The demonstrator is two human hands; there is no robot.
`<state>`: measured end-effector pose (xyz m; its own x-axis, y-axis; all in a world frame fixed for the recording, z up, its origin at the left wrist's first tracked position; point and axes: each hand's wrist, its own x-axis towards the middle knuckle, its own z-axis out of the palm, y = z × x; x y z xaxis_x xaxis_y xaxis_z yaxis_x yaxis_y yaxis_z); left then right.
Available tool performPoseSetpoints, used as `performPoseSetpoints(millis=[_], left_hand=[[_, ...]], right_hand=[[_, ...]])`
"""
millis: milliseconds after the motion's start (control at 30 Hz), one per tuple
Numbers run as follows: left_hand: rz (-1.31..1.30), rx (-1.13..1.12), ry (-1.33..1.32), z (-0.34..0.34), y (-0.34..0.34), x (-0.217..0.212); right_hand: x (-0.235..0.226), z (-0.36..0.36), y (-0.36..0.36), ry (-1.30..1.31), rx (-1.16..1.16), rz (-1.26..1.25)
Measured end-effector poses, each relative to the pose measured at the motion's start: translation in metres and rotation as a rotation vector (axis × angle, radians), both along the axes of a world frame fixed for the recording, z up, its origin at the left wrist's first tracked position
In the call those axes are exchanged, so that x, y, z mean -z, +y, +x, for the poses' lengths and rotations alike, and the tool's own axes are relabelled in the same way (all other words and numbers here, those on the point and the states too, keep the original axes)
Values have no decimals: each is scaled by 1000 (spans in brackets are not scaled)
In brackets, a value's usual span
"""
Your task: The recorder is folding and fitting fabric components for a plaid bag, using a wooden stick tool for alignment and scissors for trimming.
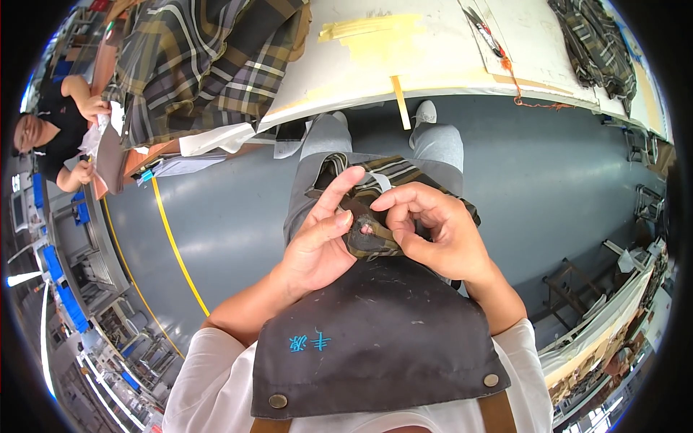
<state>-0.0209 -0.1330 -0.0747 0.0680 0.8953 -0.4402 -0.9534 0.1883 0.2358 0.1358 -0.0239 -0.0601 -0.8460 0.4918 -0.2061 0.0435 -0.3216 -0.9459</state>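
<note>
The left hand (317,245) and the right hand (433,231) pinch together on a bunched piece of brown-and-olive plaid fabric (375,209), fingertips closed on its puckered middle, held over the person's lap above a dark grey apron (375,339) with a small blue embroidered mark on its bib. Beyond lies a white worktable (433,65) patched with yellow tape (375,36); more plaid cloth (202,58) is heaped at its left end, and red-handled scissors (485,32) lie toward its right. A co-worker (50,137) at far left handles white fabric.

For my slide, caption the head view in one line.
Left hand and right hand pinch a plaid fabric piece above a dark apron.
</note>
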Motion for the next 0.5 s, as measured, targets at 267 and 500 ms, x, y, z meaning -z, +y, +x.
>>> performPoseSetpoints(millis=[267,500], left_hand=[[123,102,34,2,6,0],[108,54,93,3,11,-3]], right_hand=[[-5,-13,-4,29,37,-20],[-3,-20,-6,-56,149,43]])
